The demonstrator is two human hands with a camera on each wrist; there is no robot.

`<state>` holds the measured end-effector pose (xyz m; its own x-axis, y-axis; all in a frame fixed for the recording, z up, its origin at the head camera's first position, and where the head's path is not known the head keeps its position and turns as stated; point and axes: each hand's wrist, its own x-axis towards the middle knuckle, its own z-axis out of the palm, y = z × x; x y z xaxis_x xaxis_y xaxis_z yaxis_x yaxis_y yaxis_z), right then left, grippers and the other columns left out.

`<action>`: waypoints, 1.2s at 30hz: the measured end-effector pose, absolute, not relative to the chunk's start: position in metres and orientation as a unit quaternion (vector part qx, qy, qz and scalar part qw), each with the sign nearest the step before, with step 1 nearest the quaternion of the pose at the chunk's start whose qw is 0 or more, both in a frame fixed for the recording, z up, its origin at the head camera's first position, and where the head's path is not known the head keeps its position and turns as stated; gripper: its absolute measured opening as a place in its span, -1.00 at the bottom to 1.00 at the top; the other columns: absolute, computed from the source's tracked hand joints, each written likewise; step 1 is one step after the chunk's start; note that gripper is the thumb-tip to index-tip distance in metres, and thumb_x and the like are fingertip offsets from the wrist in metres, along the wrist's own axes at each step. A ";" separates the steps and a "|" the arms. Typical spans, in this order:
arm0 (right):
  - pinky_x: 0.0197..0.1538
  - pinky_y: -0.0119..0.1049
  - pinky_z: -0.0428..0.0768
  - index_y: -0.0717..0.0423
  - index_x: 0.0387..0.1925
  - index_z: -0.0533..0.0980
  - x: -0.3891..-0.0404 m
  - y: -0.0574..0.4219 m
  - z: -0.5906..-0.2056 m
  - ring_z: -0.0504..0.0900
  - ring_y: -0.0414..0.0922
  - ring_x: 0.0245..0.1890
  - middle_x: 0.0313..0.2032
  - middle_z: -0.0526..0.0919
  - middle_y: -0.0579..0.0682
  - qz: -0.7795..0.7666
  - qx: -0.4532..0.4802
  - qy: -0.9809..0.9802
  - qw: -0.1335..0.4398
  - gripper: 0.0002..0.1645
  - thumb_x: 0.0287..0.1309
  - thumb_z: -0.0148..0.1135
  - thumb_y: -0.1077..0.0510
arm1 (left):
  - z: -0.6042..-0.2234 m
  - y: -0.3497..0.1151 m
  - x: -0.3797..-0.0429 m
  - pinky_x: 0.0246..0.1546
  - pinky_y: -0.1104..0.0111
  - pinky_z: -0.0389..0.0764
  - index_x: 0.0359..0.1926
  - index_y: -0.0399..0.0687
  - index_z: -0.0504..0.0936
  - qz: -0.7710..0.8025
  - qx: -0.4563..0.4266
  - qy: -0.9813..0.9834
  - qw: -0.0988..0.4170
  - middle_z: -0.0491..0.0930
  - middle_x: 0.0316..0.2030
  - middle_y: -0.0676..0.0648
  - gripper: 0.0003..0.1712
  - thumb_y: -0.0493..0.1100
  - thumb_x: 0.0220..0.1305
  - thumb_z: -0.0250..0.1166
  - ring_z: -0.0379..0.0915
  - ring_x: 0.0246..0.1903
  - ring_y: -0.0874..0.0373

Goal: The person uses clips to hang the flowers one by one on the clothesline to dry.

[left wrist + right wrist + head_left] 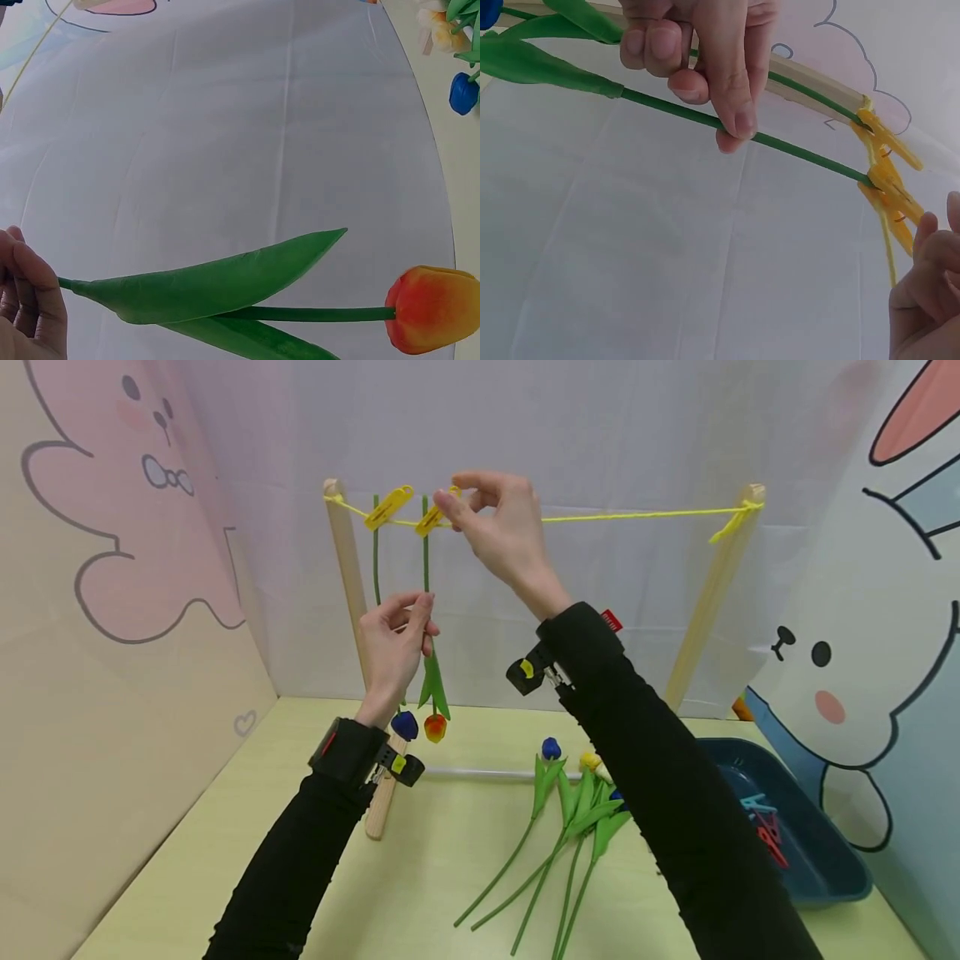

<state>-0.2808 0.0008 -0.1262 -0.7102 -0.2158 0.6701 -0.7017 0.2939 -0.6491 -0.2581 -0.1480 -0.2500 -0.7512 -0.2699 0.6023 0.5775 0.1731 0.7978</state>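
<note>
My left hand (393, 643) pinches the green stem of an artificial red-and-yellow tulip (435, 727), which hangs head down. A yellow clothespin (430, 520) clamps the stem's upper end to the yellow string. Beside that clothespin's outer end is my right hand (501, 522), its thumb and index finger apart; in the right wrist view the clothespin's handles (906, 208) stand spread near the fingertips. To the left, a second yellow clothespin (388, 508) holds a blue tulip (405, 725) upside down on the string, its stem partly behind my left hand.
The string (637, 515) runs between two wooden posts (708, 602). Several loose tulips (577, 818) lie on the table, partly under my right forearm. At the right a dark blue tray (825, 868) contains blue and red clothespins (771, 843). A pale curtain hangs behind.
</note>
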 end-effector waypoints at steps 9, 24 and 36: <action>-0.26 -0.44 0.56 0.23 0.19 0.52 -0.268 0.023 -0.152 0.66 -0.08 -0.31 -0.46 0.64 -0.02 0.566 0.316 -0.712 0.269 -0.57 0.34 0.27 0.21 | -0.263 -0.144 -0.252 -0.58 0.49 0.51 0.25 -0.21 0.53 -0.627 -0.105 -0.693 0.340 0.58 -0.63 0.15 -0.56 -0.13 0.44 0.26 0.38 -0.75 0.22; -0.49 -0.29 0.31 0.13 0.32 0.43 -0.298 0.134 -0.379 0.32 -0.15 -0.63 -0.24 0.63 0.03 0.604 0.332 -0.720 0.080 -0.53 0.48 0.11 0.08 | -0.373 -0.131 -0.190 -0.62 0.49 0.43 0.01 -0.20 0.64 -0.520 -0.171 -0.816 0.183 0.66 -0.53 -0.13 -0.80 -0.26 0.42 0.25 0.40 -0.66 0.35; -0.67 -0.26 0.24 0.25 0.20 0.49 -0.242 0.181 -0.433 0.34 -0.18 -0.69 -0.36 0.62 -0.05 0.603 0.273 -0.749 0.020 -0.58 0.48 0.10 0.08 | -0.438 -0.122 -0.180 -0.49 0.52 0.44 -0.06 -0.19 0.67 -0.462 -0.208 -0.862 0.005 0.68 -0.42 -0.18 -0.80 -0.17 0.44 0.24 0.38 -0.56 0.43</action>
